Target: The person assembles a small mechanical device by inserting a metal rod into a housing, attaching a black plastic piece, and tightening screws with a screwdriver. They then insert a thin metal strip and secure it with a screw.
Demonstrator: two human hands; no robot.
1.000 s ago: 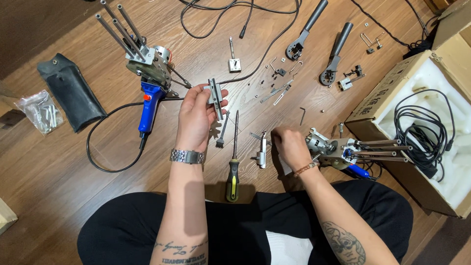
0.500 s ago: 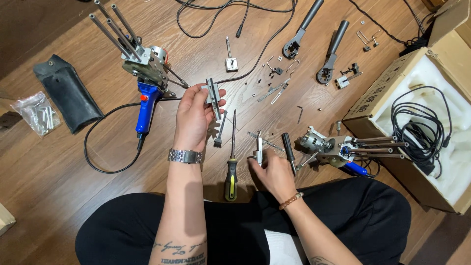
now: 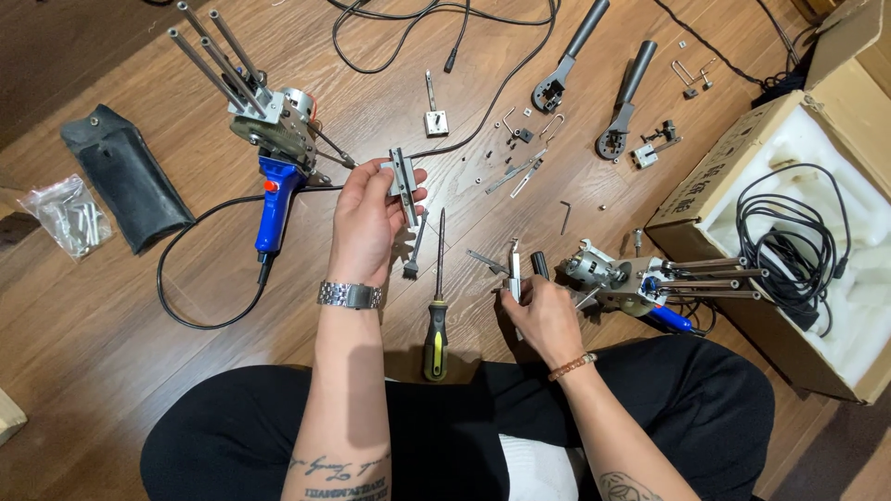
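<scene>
Two hands busy mid-frame: my left hand [image 3: 371, 223] grips a metal bracket [image 3: 405, 184]; my right hand [image 3: 543, 315] pinches a small metal piece [image 3: 515, 278] beside the screwdriver [image 3: 436, 306].

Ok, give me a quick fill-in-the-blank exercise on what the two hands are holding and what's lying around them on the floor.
1. The left hand holds up a slim metal bracket and wears a metal ____ on its wrist.
2. On the floor between the two hands lies a screwdriver with a black and ____ handle.
3. The right hand grips a small metal part beside a tool lying in front of the open cardboard ____.

Missing words: watch; yellow; box
</scene>
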